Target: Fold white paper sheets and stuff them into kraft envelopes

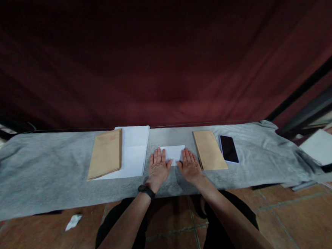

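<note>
1. Nearest the camera, the left forearm (123,228) and right forearm (231,220) reach in from 7 and 5 o'clock; a dark watch (146,191) circles the left wrist.
2. The small white paper (174,151) lies near the middle of the grey-clothed desk (254,145), between the hands. Whether it is folded I cannot tell.
3. The left hand (157,170) sits at the paper's 8 o'clock and the right hand (190,168) at its 4 o'clock. Each grip is flat, palm down, thumb angled inward and apart from the fingers; neither pinches anything.
4. To press the paper well, I would load both hands evenly and stroke outward toward 9 and 3 o'clock, so that it neither skews nor creases. The soft cloth probably gives a little, so firm, steady pressure should serve better than quick rubbing.
5. At 9 o'clock, brown envelopes (104,151) overlap larger white sheets (135,147). Red print (113,137) marks the envelope's upper right corner, too small to read.
6. At 3 o'clock, just beside the right hand, lies another brown envelope stack (210,150), showing no legible writing.
7. Beyond it, also toward 3, rests a dark-screened phone (229,149); no brand is readable.
</note>
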Available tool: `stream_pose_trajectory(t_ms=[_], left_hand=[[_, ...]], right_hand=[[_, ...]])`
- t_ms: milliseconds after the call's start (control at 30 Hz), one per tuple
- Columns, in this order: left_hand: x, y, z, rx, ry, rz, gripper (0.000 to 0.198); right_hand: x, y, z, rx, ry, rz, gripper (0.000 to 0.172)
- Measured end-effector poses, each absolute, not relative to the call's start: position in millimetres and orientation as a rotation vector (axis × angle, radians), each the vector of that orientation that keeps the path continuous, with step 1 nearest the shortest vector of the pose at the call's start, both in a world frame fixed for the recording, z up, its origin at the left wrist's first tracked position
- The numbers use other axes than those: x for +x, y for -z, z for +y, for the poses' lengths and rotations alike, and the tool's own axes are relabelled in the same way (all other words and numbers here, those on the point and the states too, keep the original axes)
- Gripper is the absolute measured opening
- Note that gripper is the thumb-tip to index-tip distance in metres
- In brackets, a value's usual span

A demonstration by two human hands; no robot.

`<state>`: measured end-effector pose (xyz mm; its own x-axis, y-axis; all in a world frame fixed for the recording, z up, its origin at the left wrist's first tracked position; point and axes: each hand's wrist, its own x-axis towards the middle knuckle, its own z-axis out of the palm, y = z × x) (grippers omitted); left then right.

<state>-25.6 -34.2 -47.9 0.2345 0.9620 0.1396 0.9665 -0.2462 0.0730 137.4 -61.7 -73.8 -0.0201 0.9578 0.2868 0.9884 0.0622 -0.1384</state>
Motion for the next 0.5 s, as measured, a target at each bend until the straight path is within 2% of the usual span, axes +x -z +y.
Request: stream_pose_trajectory(t_ms=[167, 300, 500], left_hand=[[-29, 52, -36, -2.431, 0.302, -1.905, 0.062], [-31, 48, -36, -2.453, 0.294, -1.904, 0.059], [-41, 40, -42, -2.462, 0.269, -1.935, 0.057]], right_hand=[[136, 62, -64, -1.961, 0.135, -2.019, 0.059], [121, 51, -53, -1.768, -0.014, -2.198, 0.055], [108, 58, -48, -1.706, -0.061, -2.258, 0.054]])
